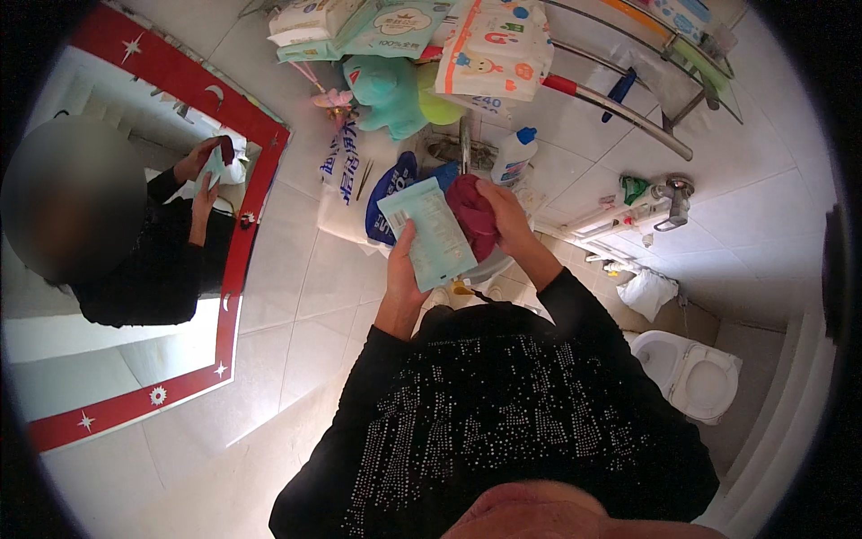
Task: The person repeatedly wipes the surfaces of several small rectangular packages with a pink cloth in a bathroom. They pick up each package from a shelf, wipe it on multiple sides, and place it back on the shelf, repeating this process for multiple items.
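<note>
My left hand grips a flat pale-teal packet by its lower left side, thumb lying across the front. A bunched dark-red cloth is held in my right hand, whose fingers curl around its right side. Cloth and packet are side by side, and the cloth meets the packet's upper right edge. Whether anything is wrapped inside the cloth cannot be made out. Both hands are raised in front of a washbasin, mostly hidden below them.
Beyond my hands stand a blue-capped white bottle and blue-and-white packages. Above are a turquoise plush toy, a patterned soft pack and a metal rail. A red-framed mirror hangs left; a toilet is at right.
</note>
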### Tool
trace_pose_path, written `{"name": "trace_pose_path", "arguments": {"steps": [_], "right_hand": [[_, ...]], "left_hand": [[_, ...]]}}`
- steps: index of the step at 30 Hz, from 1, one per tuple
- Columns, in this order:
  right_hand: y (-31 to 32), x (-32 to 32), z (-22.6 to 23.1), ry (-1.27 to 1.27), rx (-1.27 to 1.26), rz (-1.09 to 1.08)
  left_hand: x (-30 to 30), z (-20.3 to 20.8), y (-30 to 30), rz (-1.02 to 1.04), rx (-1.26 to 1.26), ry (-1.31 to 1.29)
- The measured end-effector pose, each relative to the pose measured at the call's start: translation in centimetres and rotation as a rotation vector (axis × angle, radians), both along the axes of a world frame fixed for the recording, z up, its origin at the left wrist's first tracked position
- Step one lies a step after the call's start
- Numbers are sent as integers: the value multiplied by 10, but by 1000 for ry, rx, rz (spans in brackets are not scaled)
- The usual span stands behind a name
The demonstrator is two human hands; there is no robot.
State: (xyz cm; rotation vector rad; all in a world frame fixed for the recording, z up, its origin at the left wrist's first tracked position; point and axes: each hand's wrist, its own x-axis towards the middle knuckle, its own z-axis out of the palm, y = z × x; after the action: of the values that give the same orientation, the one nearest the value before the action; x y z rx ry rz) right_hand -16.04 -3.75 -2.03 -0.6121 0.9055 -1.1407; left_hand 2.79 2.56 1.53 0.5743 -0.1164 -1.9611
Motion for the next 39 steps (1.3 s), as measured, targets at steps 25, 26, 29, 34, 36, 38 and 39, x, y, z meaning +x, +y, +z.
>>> {"name": "trace_pose_path", "arguments": {"steps": [25, 26, 29, 34, 36, 38, 39], "right_hand": [[37, 46, 49, 961, -1132, 117], [46, 44, 47, 910, -1101, 210], [80, 39, 61, 664, -842, 464], [38, 40, 78, 935, -1143, 108], [19, 40, 82, 1047, -1209, 134], [22, 39, 65, 1006, -1267, 272], [35, 42, 60, 939, -1290, 358]], "left_hand": [[5, -16, -17, -24, -135, 14], [12, -32, -20, -30, -154, 19], [26, -26, -16, -90, -70, -126], [21, -49, -9, -181, 17, -131], [19, -48, -9, -199, -60, -59], [-2, -18, -6, -42, 37, -110], [-1, -30, -7, 13, -9, -102]]}}
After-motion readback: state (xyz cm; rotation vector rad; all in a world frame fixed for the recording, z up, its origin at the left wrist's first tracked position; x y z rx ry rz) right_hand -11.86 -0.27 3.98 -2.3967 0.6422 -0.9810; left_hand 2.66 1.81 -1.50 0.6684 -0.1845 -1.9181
